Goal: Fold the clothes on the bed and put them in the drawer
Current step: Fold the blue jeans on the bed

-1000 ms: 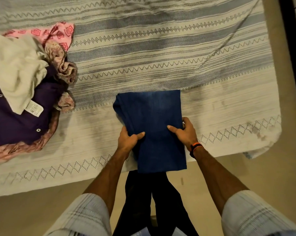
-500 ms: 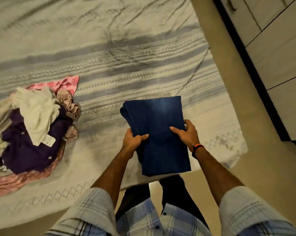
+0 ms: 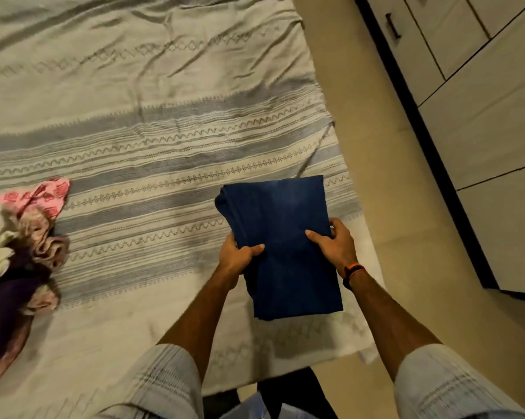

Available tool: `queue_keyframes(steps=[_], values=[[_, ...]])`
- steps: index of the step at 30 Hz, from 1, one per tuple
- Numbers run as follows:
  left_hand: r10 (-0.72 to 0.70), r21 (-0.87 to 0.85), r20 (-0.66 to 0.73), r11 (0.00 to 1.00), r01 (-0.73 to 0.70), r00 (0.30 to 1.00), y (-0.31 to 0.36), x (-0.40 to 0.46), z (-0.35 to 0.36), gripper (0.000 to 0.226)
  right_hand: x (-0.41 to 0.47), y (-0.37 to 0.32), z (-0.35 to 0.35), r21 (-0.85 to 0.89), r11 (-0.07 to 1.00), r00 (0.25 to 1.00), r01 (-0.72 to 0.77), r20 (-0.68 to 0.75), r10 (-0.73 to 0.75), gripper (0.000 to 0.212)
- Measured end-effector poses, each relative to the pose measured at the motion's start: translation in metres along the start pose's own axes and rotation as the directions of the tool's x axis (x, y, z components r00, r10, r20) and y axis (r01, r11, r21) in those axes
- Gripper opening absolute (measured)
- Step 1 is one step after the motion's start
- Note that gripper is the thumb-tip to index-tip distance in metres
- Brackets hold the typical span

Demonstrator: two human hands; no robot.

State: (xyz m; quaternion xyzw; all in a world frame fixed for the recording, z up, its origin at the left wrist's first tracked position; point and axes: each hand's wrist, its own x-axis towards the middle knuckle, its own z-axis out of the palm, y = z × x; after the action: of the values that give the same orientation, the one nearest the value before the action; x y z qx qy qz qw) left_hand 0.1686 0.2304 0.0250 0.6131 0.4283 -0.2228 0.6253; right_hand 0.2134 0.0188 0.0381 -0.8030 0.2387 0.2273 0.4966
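The folded jeans are gripped at both side edges, thumbs on top, by the left hand and right hand, above the bed. Unfolded clothes are heaped at nine o'clock; drawers stand at two o'clock.

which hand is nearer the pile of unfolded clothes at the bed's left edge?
Left. The left hand grips the folded blue jeans on the side facing the pile; the right hand has its grip on the jeans' far side, nearer the drawers.
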Motion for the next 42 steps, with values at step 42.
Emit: queue_keyframes(steps=[42], values=[[0.135, 0.151, -0.042, 0.980, -0.128, 0.990, 0.008, -0.075, -0.023, 0.070, -0.040, -0.026, 0.001, -0.246, 0.913, 0.942, 0.326, 0.170, -0.291, 0.040]])
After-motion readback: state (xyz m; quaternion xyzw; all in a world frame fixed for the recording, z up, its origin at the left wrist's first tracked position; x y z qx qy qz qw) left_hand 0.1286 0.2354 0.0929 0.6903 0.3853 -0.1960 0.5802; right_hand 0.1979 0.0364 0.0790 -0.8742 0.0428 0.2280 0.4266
